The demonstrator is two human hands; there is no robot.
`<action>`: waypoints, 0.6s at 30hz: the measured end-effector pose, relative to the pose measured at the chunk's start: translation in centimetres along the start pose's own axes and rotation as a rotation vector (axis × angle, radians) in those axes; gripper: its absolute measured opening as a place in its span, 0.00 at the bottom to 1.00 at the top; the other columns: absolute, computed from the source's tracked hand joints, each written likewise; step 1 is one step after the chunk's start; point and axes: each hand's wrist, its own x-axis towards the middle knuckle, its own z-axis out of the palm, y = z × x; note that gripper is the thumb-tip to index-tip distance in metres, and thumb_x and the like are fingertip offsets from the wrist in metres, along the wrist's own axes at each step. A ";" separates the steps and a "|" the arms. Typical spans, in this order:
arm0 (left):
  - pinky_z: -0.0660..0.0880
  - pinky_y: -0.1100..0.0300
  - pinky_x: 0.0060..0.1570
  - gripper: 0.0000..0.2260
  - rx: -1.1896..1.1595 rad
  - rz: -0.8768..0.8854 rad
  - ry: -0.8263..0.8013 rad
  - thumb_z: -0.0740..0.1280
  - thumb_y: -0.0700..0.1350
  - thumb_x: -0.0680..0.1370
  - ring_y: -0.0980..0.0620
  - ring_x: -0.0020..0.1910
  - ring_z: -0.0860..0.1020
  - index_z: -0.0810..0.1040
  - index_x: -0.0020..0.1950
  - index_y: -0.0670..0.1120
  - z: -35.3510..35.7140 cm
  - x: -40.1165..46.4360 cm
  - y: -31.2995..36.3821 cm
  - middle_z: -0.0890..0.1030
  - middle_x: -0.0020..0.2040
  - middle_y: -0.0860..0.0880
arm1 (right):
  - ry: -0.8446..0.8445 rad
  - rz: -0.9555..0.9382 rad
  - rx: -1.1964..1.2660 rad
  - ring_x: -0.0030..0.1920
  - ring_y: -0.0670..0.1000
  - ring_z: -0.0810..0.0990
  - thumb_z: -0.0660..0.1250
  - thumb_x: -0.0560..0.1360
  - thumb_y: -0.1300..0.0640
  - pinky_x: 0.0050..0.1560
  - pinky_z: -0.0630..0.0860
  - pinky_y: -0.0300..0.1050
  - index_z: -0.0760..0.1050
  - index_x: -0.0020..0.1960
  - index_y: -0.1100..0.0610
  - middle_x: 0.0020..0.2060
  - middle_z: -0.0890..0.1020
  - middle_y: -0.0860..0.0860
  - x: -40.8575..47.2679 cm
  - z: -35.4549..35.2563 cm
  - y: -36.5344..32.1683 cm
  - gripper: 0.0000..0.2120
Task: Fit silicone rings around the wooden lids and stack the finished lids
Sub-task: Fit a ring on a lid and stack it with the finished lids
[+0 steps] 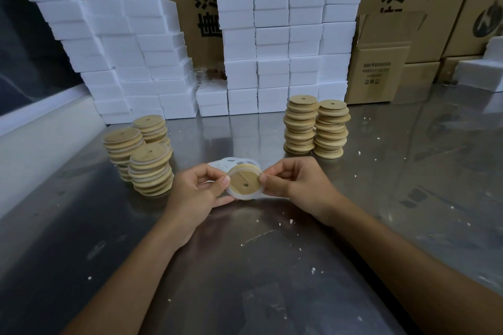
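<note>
Head view: loose translucent white silicone rings (231,164) on the steel table (381,185) half hidden behind the hands, count unclear. Held above the table centre, a round pale wooden lid with a small hole (245,182), a translucent silicone ring (246,195) partly round its rim, pinched by left hand (196,193) and right hand (296,187).

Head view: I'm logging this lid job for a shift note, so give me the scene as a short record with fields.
left hand: left hand pinches the lid's left edge
right hand: right hand pinches the ring at the lid's right edge
lid: lid held above the table, small hole showing
ring: ring partly round the lid
spare rings: pile on the table behind the lid
left stacks: three stacks, white rings visible on the lids
right stacks: two stacks
table: metal table, white crumbs scattered
</note>
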 end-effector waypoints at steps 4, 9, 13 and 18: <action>0.81 0.61 0.36 0.06 0.079 0.037 -0.013 0.69 0.32 0.75 0.49 0.41 0.85 0.78 0.39 0.39 -0.1 0.0 0.0 0.85 0.40 0.43 | -0.028 0.022 -0.010 0.38 0.50 0.83 0.72 0.74 0.66 0.44 0.83 0.40 0.80 0.48 0.70 0.39 0.85 0.60 0.1 -0.2 0.2 0.06; 0.81 0.61 0.37 0.07 0.141 0.046 -0.026 0.68 0.33 0.76 0.50 0.42 0.85 0.78 0.39 0.39 -0.2 0.1 -0.1 0.83 0.44 0.40 | -0.061 0.017 -0.068 0.37 0.48 0.84 0.72 0.74 0.64 0.45 0.83 0.41 0.81 0.44 0.63 0.37 0.85 0.56 0.1 -0.4 0.3 0.02; 0.81 0.61 0.37 0.06 0.160 0.062 -0.038 0.68 0.34 0.76 0.49 0.43 0.85 0.77 0.40 0.40 -0.3 0.1 -0.2 0.83 0.43 0.41 | -0.028 -0.023 -0.074 0.38 0.51 0.84 0.72 0.74 0.64 0.45 0.84 0.43 0.81 0.45 0.65 0.39 0.85 0.60 0.0 -0.2 0.5 0.03; 0.83 0.54 0.40 0.11 0.228 0.143 -0.097 0.69 0.32 0.75 0.48 0.40 0.85 0.78 0.50 0.47 -0.3 -0.1 -0.2 0.84 0.39 0.44 | 0.093 -0.248 -0.423 0.40 0.47 0.85 0.73 0.75 0.60 0.47 0.83 0.47 0.82 0.45 0.58 0.38 0.86 0.50 -0.1 0.0 0.4 0.01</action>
